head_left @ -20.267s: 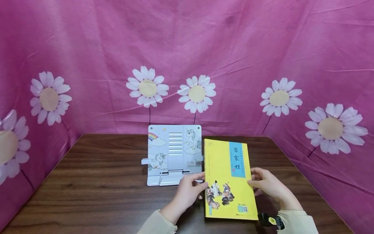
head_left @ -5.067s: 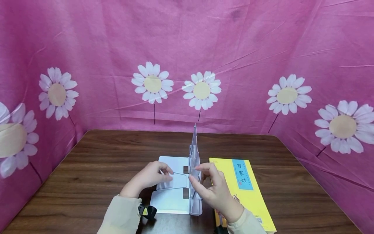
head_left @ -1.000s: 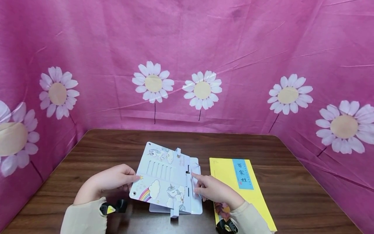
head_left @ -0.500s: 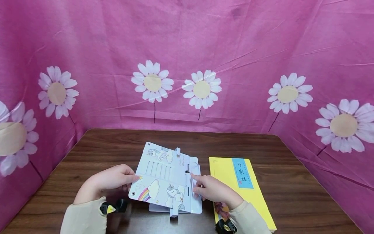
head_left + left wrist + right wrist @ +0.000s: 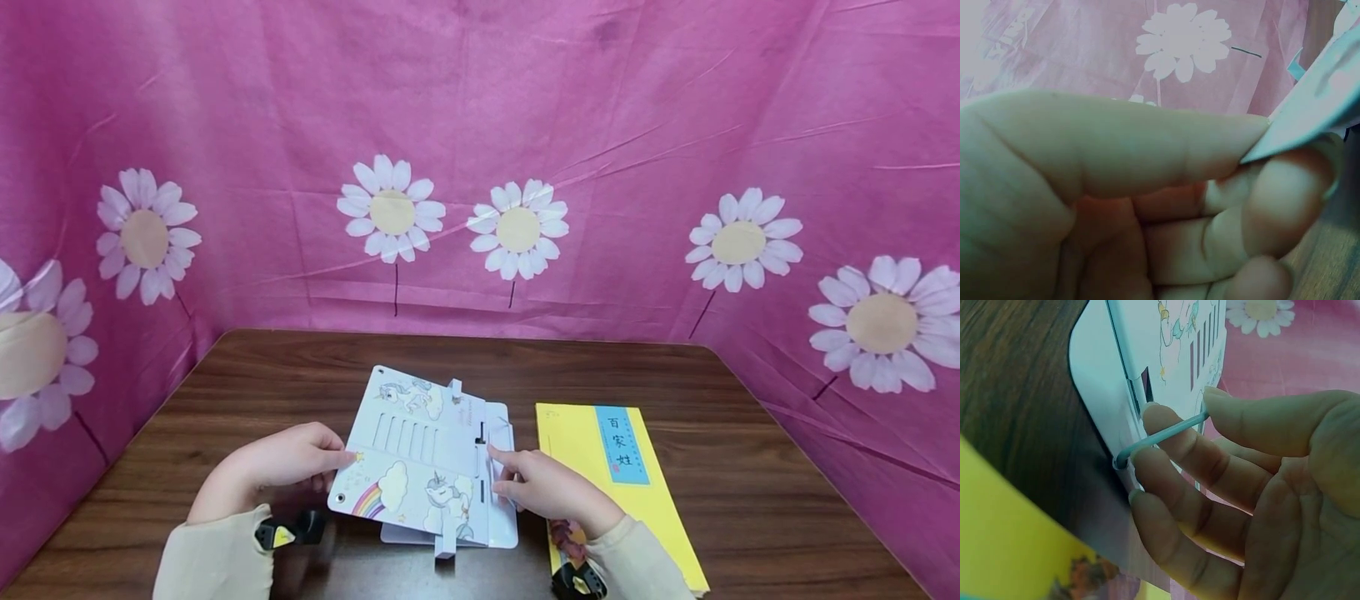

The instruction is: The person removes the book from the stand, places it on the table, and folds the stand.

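A white book stand (image 5: 416, 446) with unicorn, cloud and rainbow prints lies turned sideways on the table, its slotted panel leaning low over the flat base (image 5: 504, 525). My left hand (image 5: 273, 460) pinches the panel's left edge between thumb and fingers; the left wrist view shows the panel edge (image 5: 1310, 109) caught there. At the hinge side, my right hand (image 5: 551, 485) holds a thin wire bar (image 5: 1163, 435) between thumb and fingers. That bar meets the base's edge in the right wrist view. Small white page clips (image 5: 446, 546) stick out from the panel's sides.
A yellow book (image 5: 581, 425) with a blue title strip lies to the right, partly under my right forearm. The brown wood-grain table (image 5: 300, 375) ends at a pink curtain (image 5: 615, 100) printed with white daisies, which closes in the back and sides.
Earlier both hands held the book beside the upright stand; now it lies at right. The stand was turned sideways, then its panel swung down leftward. Over the last second almost nothing moves.
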`<move>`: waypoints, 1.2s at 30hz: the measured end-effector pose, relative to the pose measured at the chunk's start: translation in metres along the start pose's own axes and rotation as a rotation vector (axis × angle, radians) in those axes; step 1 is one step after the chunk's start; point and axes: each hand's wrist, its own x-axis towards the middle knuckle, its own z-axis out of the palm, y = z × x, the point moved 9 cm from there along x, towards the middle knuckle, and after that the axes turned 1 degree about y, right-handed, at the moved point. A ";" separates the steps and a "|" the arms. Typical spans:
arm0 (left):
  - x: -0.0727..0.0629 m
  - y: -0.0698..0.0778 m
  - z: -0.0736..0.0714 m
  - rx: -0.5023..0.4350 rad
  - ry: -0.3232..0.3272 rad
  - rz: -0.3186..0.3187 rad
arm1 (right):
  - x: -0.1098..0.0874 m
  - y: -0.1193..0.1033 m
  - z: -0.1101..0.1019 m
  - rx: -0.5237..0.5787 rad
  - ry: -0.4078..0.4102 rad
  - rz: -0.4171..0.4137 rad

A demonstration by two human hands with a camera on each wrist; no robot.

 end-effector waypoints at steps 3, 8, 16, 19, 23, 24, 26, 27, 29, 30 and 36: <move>0.000 -0.001 0.000 -0.008 -0.003 -0.006 | 0.000 0.001 0.001 0.008 -0.002 0.001; 0.000 -0.001 0.000 -0.002 -0.004 0.004 | 0.002 0.002 0.004 0.033 -0.016 0.000; -0.001 0.000 0.000 0.006 0.002 0.005 | 0.004 0.009 0.011 -0.059 -0.037 -0.005; -0.001 0.000 0.000 0.000 0.005 -0.002 | 0.005 0.011 0.013 -0.073 -0.045 0.002; -0.001 -0.003 0.000 -0.010 0.007 -0.020 | 0.006 0.011 0.011 -0.087 -0.032 0.010; -0.001 -0.003 0.000 -0.010 0.007 -0.023 | 0.006 0.011 0.011 -0.089 -0.028 0.009; -0.001 -0.005 0.000 -0.009 0.007 -0.029 | 0.006 0.011 0.010 -0.090 -0.021 0.013; -0.001 -0.006 0.001 -0.012 0.007 -0.034 | 0.006 0.011 0.010 -0.084 -0.019 0.015; -0.001 -0.006 0.000 -0.007 0.007 -0.035 | 0.007 0.010 0.010 -0.078 -0.016 0.018; -0.001 -0.007 0.000 -0.004 0.008 -0.038 | 0.007 0.010 0.010 -0.076 -0.011 0.018; 0.000 -0.014 0.001 -0.002 -0.004 -0.060 | 0.007 0.008 0.009 -0.092 -0.001 0.009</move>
